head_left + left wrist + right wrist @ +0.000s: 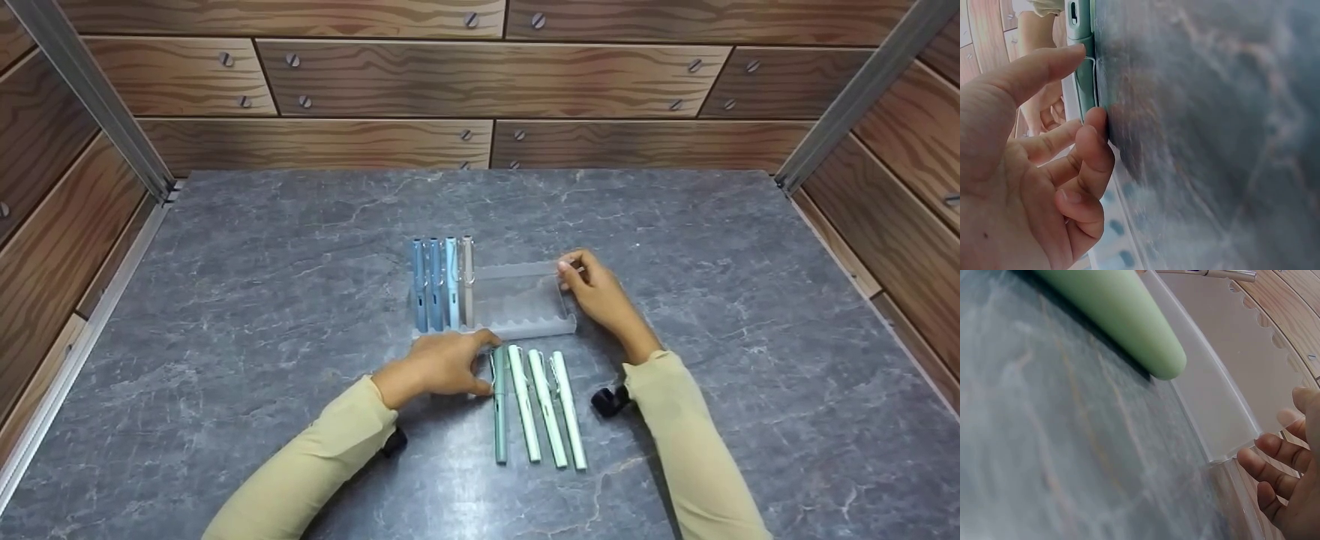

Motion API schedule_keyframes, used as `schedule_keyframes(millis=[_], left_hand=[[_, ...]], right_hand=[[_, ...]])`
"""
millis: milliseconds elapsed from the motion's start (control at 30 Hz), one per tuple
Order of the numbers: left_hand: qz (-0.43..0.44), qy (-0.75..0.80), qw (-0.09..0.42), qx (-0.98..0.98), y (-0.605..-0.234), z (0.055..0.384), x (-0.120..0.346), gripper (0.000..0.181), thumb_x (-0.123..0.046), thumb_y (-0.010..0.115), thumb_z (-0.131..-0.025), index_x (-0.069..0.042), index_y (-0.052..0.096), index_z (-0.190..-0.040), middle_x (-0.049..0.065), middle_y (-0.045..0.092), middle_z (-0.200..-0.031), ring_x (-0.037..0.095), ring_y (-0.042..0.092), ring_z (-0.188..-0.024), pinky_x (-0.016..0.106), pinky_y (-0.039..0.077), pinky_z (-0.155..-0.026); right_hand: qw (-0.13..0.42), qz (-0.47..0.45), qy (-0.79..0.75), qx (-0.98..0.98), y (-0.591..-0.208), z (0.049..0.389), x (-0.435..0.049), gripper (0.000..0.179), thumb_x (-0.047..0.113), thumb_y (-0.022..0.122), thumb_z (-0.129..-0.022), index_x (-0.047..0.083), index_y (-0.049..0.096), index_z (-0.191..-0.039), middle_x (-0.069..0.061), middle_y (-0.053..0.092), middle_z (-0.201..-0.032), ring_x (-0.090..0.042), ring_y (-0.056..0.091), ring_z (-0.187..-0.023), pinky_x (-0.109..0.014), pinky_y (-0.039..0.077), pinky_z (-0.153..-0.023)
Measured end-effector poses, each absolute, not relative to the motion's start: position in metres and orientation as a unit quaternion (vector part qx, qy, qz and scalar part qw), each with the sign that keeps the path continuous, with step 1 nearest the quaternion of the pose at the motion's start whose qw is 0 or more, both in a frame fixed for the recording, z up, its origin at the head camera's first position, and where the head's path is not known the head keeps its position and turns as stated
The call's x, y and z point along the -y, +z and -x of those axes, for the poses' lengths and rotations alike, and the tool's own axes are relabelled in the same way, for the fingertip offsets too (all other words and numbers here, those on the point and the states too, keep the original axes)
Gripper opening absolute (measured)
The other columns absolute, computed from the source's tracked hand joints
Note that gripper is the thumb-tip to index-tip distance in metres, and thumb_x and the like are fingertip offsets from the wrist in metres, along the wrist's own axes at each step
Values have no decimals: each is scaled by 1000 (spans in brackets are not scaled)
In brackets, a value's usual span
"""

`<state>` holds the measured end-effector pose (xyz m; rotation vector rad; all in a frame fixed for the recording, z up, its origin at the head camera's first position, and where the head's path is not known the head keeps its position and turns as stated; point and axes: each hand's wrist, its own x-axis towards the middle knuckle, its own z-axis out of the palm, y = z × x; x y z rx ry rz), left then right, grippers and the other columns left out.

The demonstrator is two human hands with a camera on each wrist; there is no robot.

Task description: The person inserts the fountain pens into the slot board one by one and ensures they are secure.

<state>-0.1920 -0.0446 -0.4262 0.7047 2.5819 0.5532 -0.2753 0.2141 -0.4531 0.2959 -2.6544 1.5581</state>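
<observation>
A clear pen tray [525, 330] with a notched front edge holds blue pens [435, 285], a light blue pen [452, 281] and a grey-brown pen [469, 281] at its left end. My right hand [600, 292] grips the tray's back right corner between thumb and fingers. In front of the tray lies a dark green pen [500, 420], its clip also visible in the left wrist view. With thumb and index finger, my left hand [446, 364] holds that pen near its upper end. Several pale green pens [544, 409] lie to its right.
The grey marbled table [300, 225] extends around the tray. Wood-patterned panels [487, 79] stand behind it and at both sides, with metal posts [105, 97] at the corners. Black wrist devices [609, 402] sit beside the sleeves.
</observation>
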Motion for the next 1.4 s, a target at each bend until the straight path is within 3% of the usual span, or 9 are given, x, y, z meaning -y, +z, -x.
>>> schedule_keyframes(millis=[267,533,833,1133,1400], left_hand=[[-254,200,196,-926,-426,191,43,67,-34,77,-78,-22,50,-137,-6,51,-74,13,49,-68,28,40,-56],[-255,193,188,-929,-426,190,43,65,-33,77,-77,-20,51,-135,-7,51,-72,12,49,-67,30,39,-58],[-261,177,177,-932,-427,190,42,64,-34,77,-75,-17,51,-130,-5,59,-81,14,54,-74,32,43,-62],[-262,200,179,-927,-427,190,43,66,-29,77,-74,-15,47,-132,-7,52,-72,11,49,-63,27,39,-52],[-252,263,183,-913,-429,188,45,67,-17,74,-73,-15,44,-133,-8,61,-72,8,52,-57,26,41,-50]], right_hand=[[30,-93,497,862,-455,276,-213,24,19,48,-101,-2,53,-112,-16,61,-97,-20,62,-83,-20,50,-76],[26,-87,493,865,-454,276,-211,23,13,44,-102,-7,51,-112,-18,60,-98,-40,62,-92,-43,52,-86],[27,-94,495,864,-455,275,-215,24,21,49,-101,0,53,-111,-14,61,-97,-26,65,-85,-22,49,-76],[27,-98,500,860,-452,276,-214,22,19,50,-101,0,54,-112,-16,61,-97,-22,63,-83,-21,50,-75],[22,-94,502,859,-454,275,-214,24,21,49,-101,-1,54,-112,-19,61,-99,-27,63,-87,-24,50,-77]])
